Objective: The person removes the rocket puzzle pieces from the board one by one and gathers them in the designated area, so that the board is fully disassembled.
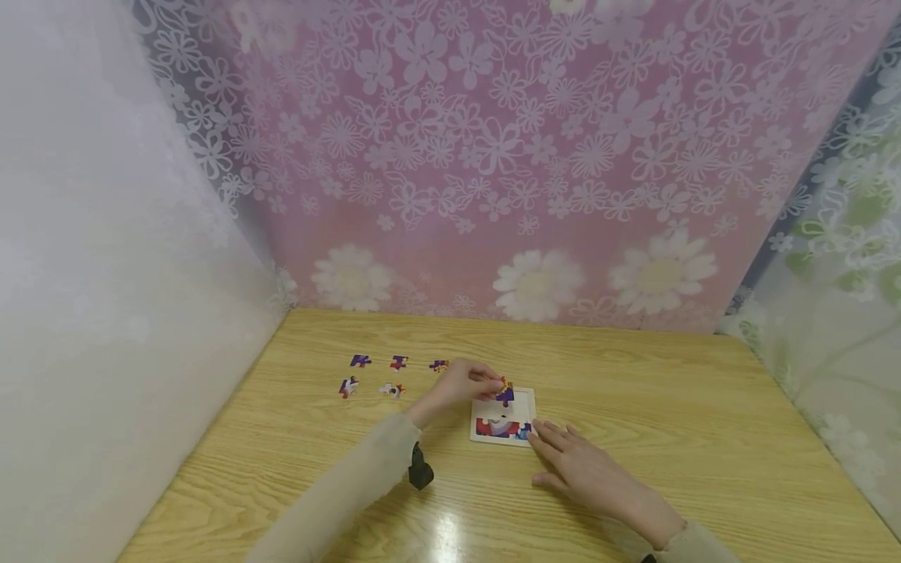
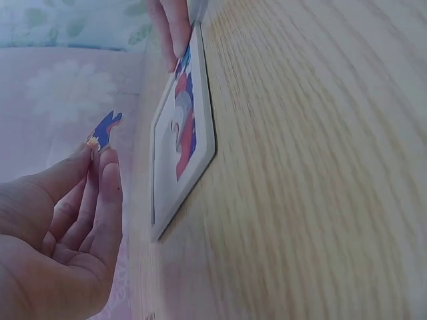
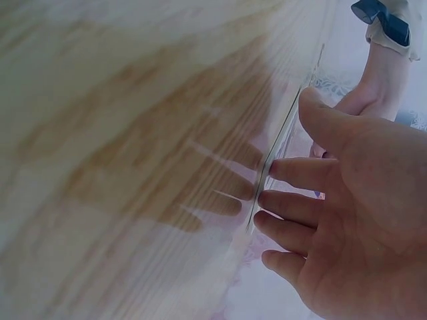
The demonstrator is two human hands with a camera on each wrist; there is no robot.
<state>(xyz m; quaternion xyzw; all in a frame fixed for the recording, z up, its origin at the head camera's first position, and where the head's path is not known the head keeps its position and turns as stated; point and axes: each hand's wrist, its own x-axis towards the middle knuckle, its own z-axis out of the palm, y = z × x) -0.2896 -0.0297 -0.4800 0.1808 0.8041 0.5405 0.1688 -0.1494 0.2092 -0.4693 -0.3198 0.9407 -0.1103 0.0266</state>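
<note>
Between thumb and fingers my left hand (image 1: 466, 381) pinches a purple jigsaw piece (image 1: 505, 395) with a yellow-orange patch. The piece hangs above the white puzzle frame (image 1: 475, 414), apart from it in the left wrist view, where the left hand (image 2: 73, 227) shows at the side. Joined pieces (image 1: 501, 428) in red, grey and blue fill the near row of the frame; its far part is bare white. With fingers extended, my right hand (image 1: 580, 469) touches the frame's right edge. In the right wrist view the right hand (image 3: 360, 213) has its fingers spread and holds nothing.
Several loose jigsaw pieces lie on the wooden table (image 1: 394, 485) left of the frame, among them a purple one (image 1: 360, 360) and a white one (image 1: 393, 389). A flowered pink curtain (image 1: 493, 156) stands behind the table, with a pale wall (image 1: 127, 234) at left.
</note>
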